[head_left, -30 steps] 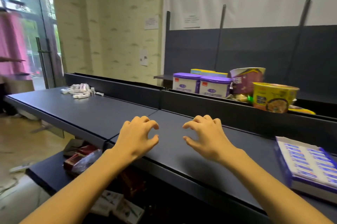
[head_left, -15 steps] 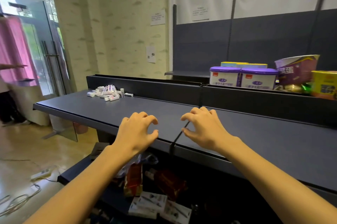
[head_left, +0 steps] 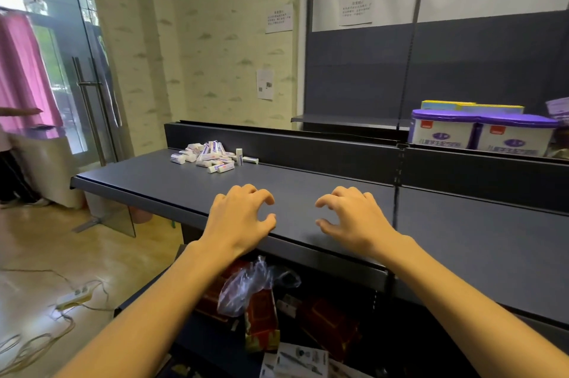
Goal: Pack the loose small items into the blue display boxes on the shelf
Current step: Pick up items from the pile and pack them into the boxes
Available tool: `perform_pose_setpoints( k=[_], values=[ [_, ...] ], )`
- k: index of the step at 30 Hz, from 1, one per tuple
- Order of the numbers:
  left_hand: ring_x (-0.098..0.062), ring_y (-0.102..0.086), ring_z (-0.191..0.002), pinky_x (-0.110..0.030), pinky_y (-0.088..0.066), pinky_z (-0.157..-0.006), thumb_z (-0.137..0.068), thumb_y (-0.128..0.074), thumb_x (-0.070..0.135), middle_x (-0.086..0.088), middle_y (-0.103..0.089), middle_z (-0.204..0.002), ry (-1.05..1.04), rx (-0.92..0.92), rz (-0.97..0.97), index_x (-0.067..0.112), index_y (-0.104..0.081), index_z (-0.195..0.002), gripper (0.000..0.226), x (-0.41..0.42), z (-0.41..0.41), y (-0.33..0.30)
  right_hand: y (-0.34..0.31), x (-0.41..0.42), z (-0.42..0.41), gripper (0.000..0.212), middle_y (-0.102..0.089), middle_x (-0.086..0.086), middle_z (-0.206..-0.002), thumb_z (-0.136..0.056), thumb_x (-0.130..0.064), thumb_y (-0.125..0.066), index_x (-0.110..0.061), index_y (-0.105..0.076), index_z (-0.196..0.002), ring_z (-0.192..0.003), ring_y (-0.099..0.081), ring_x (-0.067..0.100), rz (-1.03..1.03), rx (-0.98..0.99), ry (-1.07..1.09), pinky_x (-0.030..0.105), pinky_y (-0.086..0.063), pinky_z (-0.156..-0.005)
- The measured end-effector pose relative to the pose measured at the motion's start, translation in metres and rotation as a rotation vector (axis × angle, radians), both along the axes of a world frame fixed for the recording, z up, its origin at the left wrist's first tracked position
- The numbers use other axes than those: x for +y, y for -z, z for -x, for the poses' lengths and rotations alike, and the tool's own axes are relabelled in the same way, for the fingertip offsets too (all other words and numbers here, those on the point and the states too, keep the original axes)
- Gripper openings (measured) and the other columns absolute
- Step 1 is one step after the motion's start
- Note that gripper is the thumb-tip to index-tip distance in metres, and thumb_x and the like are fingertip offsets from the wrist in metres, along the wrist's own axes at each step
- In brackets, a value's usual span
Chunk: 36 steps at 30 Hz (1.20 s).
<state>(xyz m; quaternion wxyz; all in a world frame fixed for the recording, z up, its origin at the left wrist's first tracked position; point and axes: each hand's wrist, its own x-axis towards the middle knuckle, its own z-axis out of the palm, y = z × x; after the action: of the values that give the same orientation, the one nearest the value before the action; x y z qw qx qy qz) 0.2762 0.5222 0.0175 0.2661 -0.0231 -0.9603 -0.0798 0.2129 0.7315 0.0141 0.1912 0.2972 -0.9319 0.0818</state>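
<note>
- Loose small items (head_left: pixel 212 156): a heap of white packets at the far left of the dark shelf (head_left: pixel 323 192), apparently all unpacked; no blue display box appears in view.
- Left hand (head_left: pixel 238 220): fingers loosely curled, empty, over the shelf's front edge.
- Right hand (head_left: pixel 354 219): likewise loosely curled, grasping nothing; both hands are well short of the heap.
</note>
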Motion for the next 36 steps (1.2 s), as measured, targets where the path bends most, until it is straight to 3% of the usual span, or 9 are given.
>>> perform_pose_setpoints(
  k=[13,22,36],
  values=[
    [-0.014,-0.049,-0.114,-0.035,-0.04,-0.097,-0.089,-0.054,0.046,0.008,-0.057,-0.121,0.004,-0.091,0.02,0.033,-0.057,-0.12,0.033,-0.182,0.102,0.009,0.0,-0.183,0.103,0.04,-0.054,0.0,-0.124,-0.093,-0.042,-0.052,-0.027,-0.052,-0.13,-0.119,-0.046,0.022,0.049,-0.014,0.025,0.036,-0.033,-0.095],
    [-0.013,-0.05,-0.112,-0.034,-0.039,-0.096,-0.089,-0.054,0.043,0.007,-0.058,-0.118,0.012,-0.108,-0.032,0.033,-0.058,-0.118,0.031,-0.285,0.153,0.021,0.001,-0.261,0.144,0.038,-0.055,-0.002,-0.121,-0.092,-0.043,-0.054,-0.03,-0.054,-0.127,-0.116,-0.048,0.021,0.028,-0.024,0.091,0.035,-0.035,-0.094],
    [-0.013,-0.05,-0.113,-0.034,-0.038,-0.096,-0.088,-0.056,0.038,0.007,-0.058,-0.12,0.236,-0.161,-0.091,0.03,-0.06,-0.114,0.027,-0.404,0.245,0.034,0.023,-0.389,0.179,0.026,-0.06,-0.001,-0.115,-0.092,-0.036,-0.053,-0.026,-0.061,-0.114,-0.111,-0.051,0.024,0.164,-0.03,0.335,0.036,-0.037,-0.087]
  ],
)
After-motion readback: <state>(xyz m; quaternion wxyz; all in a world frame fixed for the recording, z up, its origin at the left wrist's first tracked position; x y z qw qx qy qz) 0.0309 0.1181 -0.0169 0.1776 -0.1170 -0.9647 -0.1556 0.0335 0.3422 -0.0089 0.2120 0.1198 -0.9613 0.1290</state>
